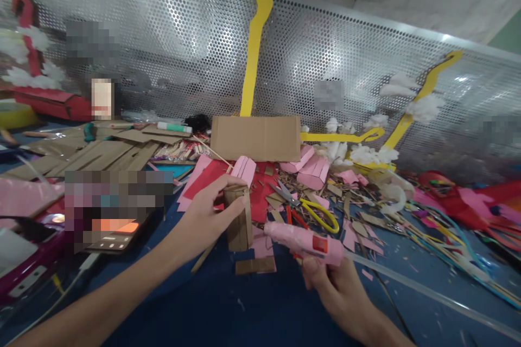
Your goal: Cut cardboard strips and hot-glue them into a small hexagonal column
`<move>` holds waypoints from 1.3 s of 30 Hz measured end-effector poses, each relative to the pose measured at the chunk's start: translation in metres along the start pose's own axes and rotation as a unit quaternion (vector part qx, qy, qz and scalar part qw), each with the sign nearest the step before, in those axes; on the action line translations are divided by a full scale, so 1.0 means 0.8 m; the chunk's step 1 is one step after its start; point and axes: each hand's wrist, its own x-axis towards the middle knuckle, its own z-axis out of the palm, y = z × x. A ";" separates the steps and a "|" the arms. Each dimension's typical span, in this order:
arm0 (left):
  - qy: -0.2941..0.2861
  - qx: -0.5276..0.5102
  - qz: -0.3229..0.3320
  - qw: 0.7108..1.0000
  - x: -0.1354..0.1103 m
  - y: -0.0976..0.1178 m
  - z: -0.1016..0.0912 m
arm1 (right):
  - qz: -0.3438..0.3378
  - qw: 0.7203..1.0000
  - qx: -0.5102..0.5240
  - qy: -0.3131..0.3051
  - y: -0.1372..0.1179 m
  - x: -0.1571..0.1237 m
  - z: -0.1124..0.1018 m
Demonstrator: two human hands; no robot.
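Note:
My left hand [222,209] pinches the upper end of a small folded cardboard piece [236,230], held upright over the blue table. My right hand [336,287] is wrapped round a hot glue gun [301,239] covered in pink paper, a long clear glue stick [411,284] running out of its back. The gun's nozzle points left and is close to the cardboard's right edge; I cannot tell whether it touches. Below lie a flat brown cardboard strip [255,266] and pink paper. Scissors [309,207] with yellow handles rest behind the gun.
A cardboard box [255,138] with a tall yellow hook-shaped piece [254,38] stands at the back. Pink folded pieces [313,171] and many scraps lie around. Cardboard strips [106,157] and a phone [118,233] are at left. A perforated metal panel [195,27] closes off the back.

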 end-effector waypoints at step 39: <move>-0.087 0.147 -0.035 0.985 -0.008 0.001 -0.020 | 0.062 0.995 -0.035 0.075 0.006 0.020 -0.009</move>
